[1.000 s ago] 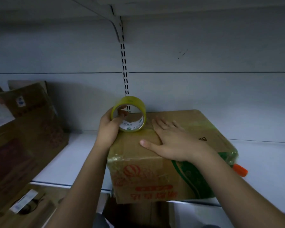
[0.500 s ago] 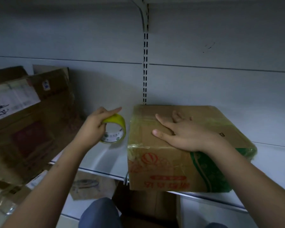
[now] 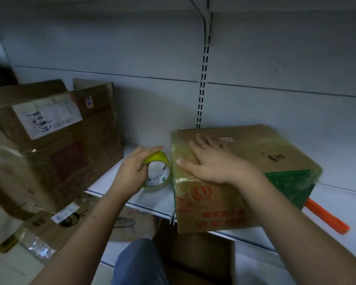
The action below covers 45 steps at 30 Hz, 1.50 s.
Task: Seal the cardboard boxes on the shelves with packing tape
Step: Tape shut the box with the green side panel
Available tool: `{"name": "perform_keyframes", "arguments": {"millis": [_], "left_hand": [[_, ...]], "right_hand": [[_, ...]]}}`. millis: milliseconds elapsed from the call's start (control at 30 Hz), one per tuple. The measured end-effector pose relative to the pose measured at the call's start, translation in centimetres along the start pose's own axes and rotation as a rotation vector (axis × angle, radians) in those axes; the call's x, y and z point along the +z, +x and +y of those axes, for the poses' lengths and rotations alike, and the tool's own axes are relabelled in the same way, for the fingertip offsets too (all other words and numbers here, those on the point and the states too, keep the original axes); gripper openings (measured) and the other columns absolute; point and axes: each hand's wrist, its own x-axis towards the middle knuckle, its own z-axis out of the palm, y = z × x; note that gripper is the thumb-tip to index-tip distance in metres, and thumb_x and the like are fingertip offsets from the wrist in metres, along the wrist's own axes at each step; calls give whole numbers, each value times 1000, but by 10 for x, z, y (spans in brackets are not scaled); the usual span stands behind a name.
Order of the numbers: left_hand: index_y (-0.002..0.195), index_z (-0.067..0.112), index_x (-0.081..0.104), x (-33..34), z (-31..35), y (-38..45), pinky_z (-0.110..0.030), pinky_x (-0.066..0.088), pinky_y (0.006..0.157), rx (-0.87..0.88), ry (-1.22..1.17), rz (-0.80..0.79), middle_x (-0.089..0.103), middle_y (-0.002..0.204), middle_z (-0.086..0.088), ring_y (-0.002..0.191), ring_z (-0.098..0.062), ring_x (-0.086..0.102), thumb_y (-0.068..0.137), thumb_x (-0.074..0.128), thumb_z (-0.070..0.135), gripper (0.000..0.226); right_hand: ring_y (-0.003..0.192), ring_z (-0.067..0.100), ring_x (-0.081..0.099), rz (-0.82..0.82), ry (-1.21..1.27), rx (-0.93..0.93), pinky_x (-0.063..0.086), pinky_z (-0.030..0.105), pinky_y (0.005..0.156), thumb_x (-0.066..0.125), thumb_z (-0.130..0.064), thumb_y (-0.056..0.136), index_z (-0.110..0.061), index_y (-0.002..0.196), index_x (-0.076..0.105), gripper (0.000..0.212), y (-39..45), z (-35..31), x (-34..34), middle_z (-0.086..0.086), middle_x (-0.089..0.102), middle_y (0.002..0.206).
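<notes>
The left hand (image 3: 132, 173) curls its fingers (image 3: 152, 150) round the yellow tape roll (image 3: 157, 171), held on edge at the white shelf (image 3: 115, 173) just left of the taped box (image 3: 245, 177). The right hand (image 3: 212, 163) lies flat – fingers straight and spread – on that box's closed top; its contents are hidden. Behind its right near corner an orange tool (image 3: 327, 217) pokes out. Far left, 2 bigger cardboard boxes (image 3: 56, 145) lean together – 1 bears a white label (image 3: 47, 116).
</notes>
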Motion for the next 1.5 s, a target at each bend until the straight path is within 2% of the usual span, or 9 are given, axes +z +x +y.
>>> {"name": "perform_keyframes", "arguments": {"millis": [200, 433, 567, 733, 833, 933, 1033, 1167, 1500], "left_hand": [[142, 29, 53, -31, 3, -51, -12, 37, 70, -99, 42, 49, 47, 93, 14, 85, -3, 51, 92, 53, 13, 53], [137, 31, 56, -63, 54, -108, -10, 41, 78, -178, -178, 101, 58, 95, 17, 90, -1, 57, 94, 65, 35, 43], [120, 24, 72, -71, 71, -122, -26, 43, 58, -361, -473, 167, 62, 77, -5, 64, -10, 52, 96, 55, 33, 30], [128, 29, 63, -73, 79, -131, -35, 47, 73, -547, -499, -110, 57, 75, -8, 72, -18, 58, 85, 64, 43, 45], [122, 31, 64, -69, 89, -127, -33, 57, 88, -624, -534, -178, 73, 112, -1, 94, -10, 72, 75, 67, 51, 51], [120, 16, 56, -62, 106, -121, -38, 60, 68, -716, -679, -158, 74, 108, -16, 68, -21, 72, 85, 65, 40, 44], [125, 3, 38, -50, 133, -120, -29, 52, 43, -764, -974, -107, 74, 104, -21, 42, -24, 58, 99, 55, 21, 36], [121, 14, 38, -15, 171, -122, -33, 54, 48, -797, -1053, -47, 76, 105, -13, 62, -31, 66, 96, 61, 19, 35], [113, 23, 41, 44, 214, -106, -30, 55, 49, -823, -997, 32, 77, 90, -7, 68, -17, 72, 95, 65, 24, 30]], "right_hand": [[152, 33, -1, 22, -186, -193, -9, 68, 114, 32, -80, 87, -39, 156, 15, 82, 13, -61, -2, 4, 2, 166], [150, 3, 5, 135, -143, -506, -5, 40, 123, 38, -78, 86, -40, 153, 25, 78, -16, -41, 6, -11, 11, 164], [147, -6, 9, 248, -36, -632, -1, 36, 124, 43, -60, 96, -38, 151, 32, 61, -33, -28, 21, -20, 22, 160], [152, 27, 6, 374, -121, -111, -6, 59, 119, 23, -64, 97, -39, 155, 21, 63, -43, -30, 35, -2, 14, 165], [149, 43, -3, 305, 57, 288, -6, 71, 112, 20, -67, 95, -42, 155, 16, 66, -43, -28, 35, 9, 4, 165], [149, 43, -5, 294, 171, 386, 3, 74, 111, 26, -69, 93, -36, 155, 22, 70, -39, -20, 35, 10, 4, 165], [146, 35, 24, 391, 322, 227, 24, 55, 117, 43, -63, 92, -26, 148, 42, 67, -32, 2, 33, 9, 36, 156], [122, 13, 56, 360, 384, -59, 40, 23, 96, 54, -52, 95, -29, 125, 67, 41, -55, 8, 15, -6, 65, 131], [147, 8, 23, 325, -89, -268, 36, 38, 108, 28, -73, 88, -46, 149, 30, 67, -66, 14, 29, -23, 24, 158]]}}
